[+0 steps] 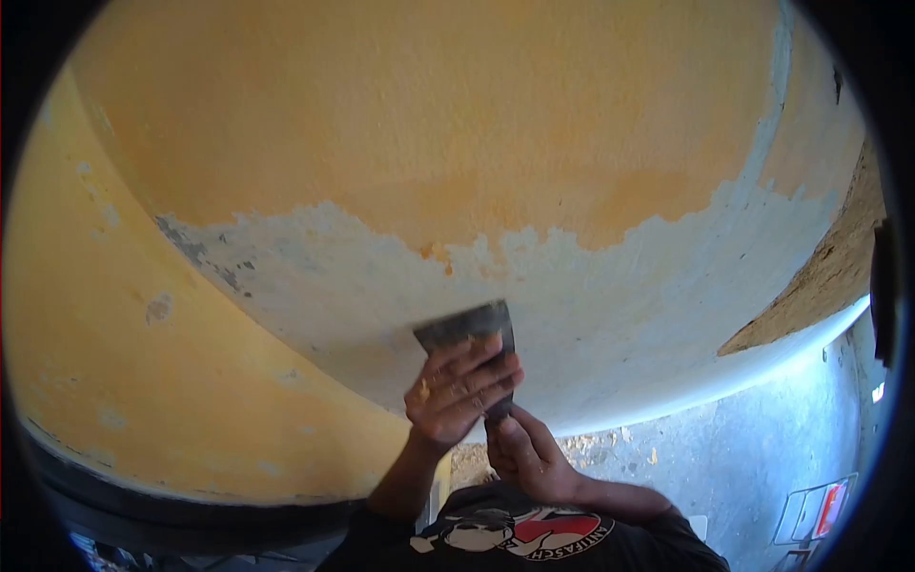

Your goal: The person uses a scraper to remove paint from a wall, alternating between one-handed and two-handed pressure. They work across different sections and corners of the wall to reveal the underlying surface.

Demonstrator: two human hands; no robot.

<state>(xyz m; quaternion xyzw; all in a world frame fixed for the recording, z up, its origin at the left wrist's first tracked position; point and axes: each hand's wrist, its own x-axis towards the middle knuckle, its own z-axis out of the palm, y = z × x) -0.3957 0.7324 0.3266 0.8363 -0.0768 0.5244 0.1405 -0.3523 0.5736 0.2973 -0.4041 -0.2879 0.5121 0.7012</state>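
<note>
A wide scraper [488, 321] with a dark, worn blade is held up in front of the wall, its blade turned away from my body. My right hand [534, 456] is wrapped around its handle, which is mostly hidden by the fingers. Across the lower part of the blade lies my left hand [462, 389], its fingers stretched out and touching the metal. A yellowish flake shows on the left hand's edge. Beyond the blade, the wall is bare whitish [620, 286] in a ragged band, with orange-yellow paint [534, 105] above it.
On the left, a yellow wall [191, 372] meets this one at a corner. A rough brown patch [810, 276] marks the right side. Paint flakes [600, 443] lie on the grey floor [734, 458]. A metal frame with a red item [831, 508] stands at lower right.
</note>
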